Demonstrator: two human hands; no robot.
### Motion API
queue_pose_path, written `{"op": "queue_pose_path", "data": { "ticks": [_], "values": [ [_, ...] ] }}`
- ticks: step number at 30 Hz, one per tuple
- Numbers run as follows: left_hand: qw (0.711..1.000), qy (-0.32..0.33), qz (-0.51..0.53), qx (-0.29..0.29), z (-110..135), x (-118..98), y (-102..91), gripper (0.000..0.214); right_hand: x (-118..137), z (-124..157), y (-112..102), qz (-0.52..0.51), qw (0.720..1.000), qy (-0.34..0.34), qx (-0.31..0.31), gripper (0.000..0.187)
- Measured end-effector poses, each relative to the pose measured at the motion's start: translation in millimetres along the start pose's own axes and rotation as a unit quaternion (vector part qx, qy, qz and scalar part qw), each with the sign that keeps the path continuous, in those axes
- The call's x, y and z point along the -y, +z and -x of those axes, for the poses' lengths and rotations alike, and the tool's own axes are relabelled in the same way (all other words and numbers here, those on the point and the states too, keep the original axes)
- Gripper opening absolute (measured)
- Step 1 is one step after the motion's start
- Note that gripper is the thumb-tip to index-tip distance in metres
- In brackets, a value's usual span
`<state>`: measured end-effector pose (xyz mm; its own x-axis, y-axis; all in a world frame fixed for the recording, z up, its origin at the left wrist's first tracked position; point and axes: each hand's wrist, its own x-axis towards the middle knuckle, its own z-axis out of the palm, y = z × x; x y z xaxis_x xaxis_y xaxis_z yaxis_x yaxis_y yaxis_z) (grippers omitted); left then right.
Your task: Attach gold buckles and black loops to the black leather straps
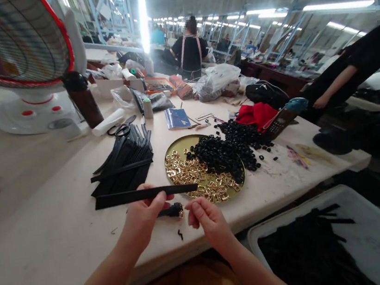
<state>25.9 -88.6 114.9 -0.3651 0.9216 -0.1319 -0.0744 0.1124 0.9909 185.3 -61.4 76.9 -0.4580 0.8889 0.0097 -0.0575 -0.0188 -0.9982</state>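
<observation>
My left hand [143, 214] is closed on a flat black strap [137, 196] that lies level across the view, and its lower fingers also grip a short black piece with a gold buckle [173, 210]. My right hand [203, 215] is curled in a pinch just right of that buckle, and I cannot make out anything in it. Behind both hands stands a round gold tray [180, 146] with several gold buckles [187, 173] and a heap of small black loops [226, 151]. A stack of black straps [126, 162] lies to the left of the tray.
A red-rimmed fan [20, 48] and a dark bottle [82, 100] stand at the back left, with scissors [121, 128] and a blue booklet [177, 117] behind the straps. A white bin of black straps [360, 213] sits at the lower right. A person's arm [336, 83] reaches in from the right; another person stands far back.
</observation>
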Motion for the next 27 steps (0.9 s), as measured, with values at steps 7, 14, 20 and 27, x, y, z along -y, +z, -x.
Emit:
{"op": "queue_pose_path", "data": {
  "ticks": [7,14,20,27],
  "values": [
    [0.991,-0.089,0.093,0.029,34.3,25.5,6.2,0.018,-14.1,10.0,-29.1,-0.076,0.989,0.105,-0.07,0.038],
    [0.97,-0.149,0.122,0.151,39.0,25.1,11.5,0.018,-15.8,5.8,-44.1,-0.193,0.967,0.157,-0.063,0.021],
    [0.857,-0.354,0.17,0.335,27.9,24.2,18.3,0.036,-14.8,-4.1,-55.7,-0.055,0.988,0.142,0.033,0.022],
    [0.89,-0.33,0.161,0.27,25.7,19.2,30.9,0.026,-21.9,-60.4,-122.2,0.459,0.871,-0.035,-0.171,0.021]
  ]
}}
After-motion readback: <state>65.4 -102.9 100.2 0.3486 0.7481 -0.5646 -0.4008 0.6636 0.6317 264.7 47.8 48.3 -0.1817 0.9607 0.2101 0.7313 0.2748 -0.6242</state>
